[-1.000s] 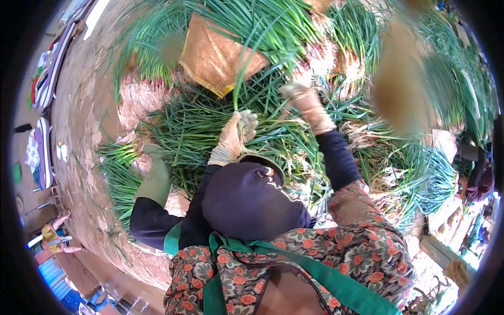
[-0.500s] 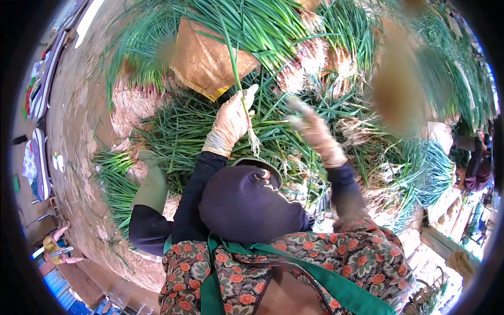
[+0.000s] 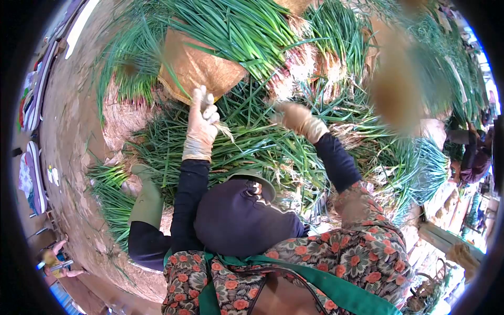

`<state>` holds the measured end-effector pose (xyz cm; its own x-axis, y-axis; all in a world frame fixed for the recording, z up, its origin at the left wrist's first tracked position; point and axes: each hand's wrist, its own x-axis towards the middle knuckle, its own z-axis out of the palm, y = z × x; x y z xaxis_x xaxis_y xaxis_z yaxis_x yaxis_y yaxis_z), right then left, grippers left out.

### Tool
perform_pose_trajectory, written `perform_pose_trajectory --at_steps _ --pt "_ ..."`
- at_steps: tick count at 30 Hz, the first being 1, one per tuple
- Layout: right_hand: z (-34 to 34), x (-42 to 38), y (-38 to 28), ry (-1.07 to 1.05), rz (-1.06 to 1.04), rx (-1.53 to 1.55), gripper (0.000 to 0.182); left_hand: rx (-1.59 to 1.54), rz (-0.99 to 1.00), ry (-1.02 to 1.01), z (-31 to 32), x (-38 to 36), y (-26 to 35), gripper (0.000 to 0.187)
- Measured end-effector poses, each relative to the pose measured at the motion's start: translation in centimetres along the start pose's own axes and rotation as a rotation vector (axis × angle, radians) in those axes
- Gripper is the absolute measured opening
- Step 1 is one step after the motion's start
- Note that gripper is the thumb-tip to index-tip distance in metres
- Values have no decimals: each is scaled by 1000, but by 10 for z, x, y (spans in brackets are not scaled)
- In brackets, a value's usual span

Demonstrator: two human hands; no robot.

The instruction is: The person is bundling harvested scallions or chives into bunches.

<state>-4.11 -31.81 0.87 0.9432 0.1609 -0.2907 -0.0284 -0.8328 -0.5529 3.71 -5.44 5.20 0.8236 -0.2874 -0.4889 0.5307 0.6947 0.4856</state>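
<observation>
My left hand (image 3: 201, 123), in a pale glove, is closed on a spring onion (image 3: 177, 82). Its green leaf points up and left, and its pale roots hang out to the right of the palm. To the right, my gloved right hand (image 3: 298, 119) is low over the pile of loose spring onions (image 3: 247, 139). Its fingers are curled and their tips are blurred, so what they hold, if anything, cannot be made out. A pale stalk end (image 3: 273, 125) lies beside those fingertips.
Bundled spring onions (image 3: 236, 31) lie at the back, by a brown sheet (image 3: 202, 65). Other bundles (image 3: 113, 194) are at the left, near an olive boot (image 3: 147, 197). A rounded dark-clothed shape (image 3: 247, 218) fills the near middle. Another person (image 3: 475, 157) is at the far right.
My left hand has moved left with the spring onion, which now tilts further left. My right hand has shifted slightly left and down, and its fingers have curled towards the pile.
</observation>
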Motion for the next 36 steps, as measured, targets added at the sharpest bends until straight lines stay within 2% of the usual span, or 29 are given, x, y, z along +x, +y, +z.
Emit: perform_pose_trajectory --at_steps 1,2,4,5,7,8,10,12,13,15,16,17,18,20,21,22,23,24,25,26,28,29,32,33,35,36 --pt "-10 15 6 231 14 52 36 -28 -113 -74 -11 5 -7 44" --pt "-2 43 34 540 -87 165 38 -55 -225 -149 -23 8 -15 43" --pt "-13 65 39 456 204 -45 36 -30 -316 -194 -24 2 -35 38" --pt "-6 77 46 290 289 -121 34 -5 -332 -160 -25 0 -42 37" --pt "-8 63 5 286 209 44 28 118 -287 -78 -29 -1 -52 35" --pt "-3 50 -14 272 166 125 25 253 -248 -120 -33 -3 -50 38" --pt "37 37 -17 210 -307 94 23 530 -151 -64 -40 1 -57 41" --pt "71 16 -31 125 -742 -21 25 671 -187 -18 -47 3 -61 37" --pt "44 -3 -67 -343 -181 392 29 740 -208 3 -48 3 -62 35" --pt "66 9 -41 -110 -309 394 31 735 -212 1 -48 -3 -63 29" --pt "56 14 -45 7 -375 386 32 619 -176 -36 -42 -9 -65 26" --pt "40 17 -43 -36 -117 361 33 451 -177 70 -34 -14 -72 21" --pt "37 21 -43 171 -119 431 37 508 -178 58 -34 -15 -72 20" --pt "39 37 -63 284 -135 724 37 619 -182 36 -40 -16 -75 19" --pt "25 34 -79 170 -52 479 40 595 -185 -43 -49 -12 -77 20" --pt "12 32 -93 58 27 233 44 566 -159 -3 -43 -17 -76 23" --pt "19 37 -93 97 33 187 46 538 -135 39 -37 -24 -77 26" --pt "31 44 -89 256 -42 180 39 510 -110 81 -32 -30 -74 31" --pt "35 51 -86 307 -39 108 37 577 -112 130 -31 -30 -71 46" --pt "41 55 -83 357 -33 35 35 592 -88 128 -35 -31 -70 47" --pt "55 53 -88 419 -167 -137 34 622 -46 122 -42 -39 -69 49" --pt "58 52 -87 383 -144 -95 30 511 -65 111 -46 -41 -67 48" --pt "71 55 -80 495 58 432 25 71 -131 -168 -52 -42 -69 47" --pt "102 85 -52 504 18 678 24 -96 -211 -189 -47 -42 -70 46" --pt "99 101 -3 503 160 1196 23 -248 -220 -262 -45 -51 -65 42" --pt "76 90 -3 401 466 1760 20 -313 -228 -293 -47 -57 -60 41"
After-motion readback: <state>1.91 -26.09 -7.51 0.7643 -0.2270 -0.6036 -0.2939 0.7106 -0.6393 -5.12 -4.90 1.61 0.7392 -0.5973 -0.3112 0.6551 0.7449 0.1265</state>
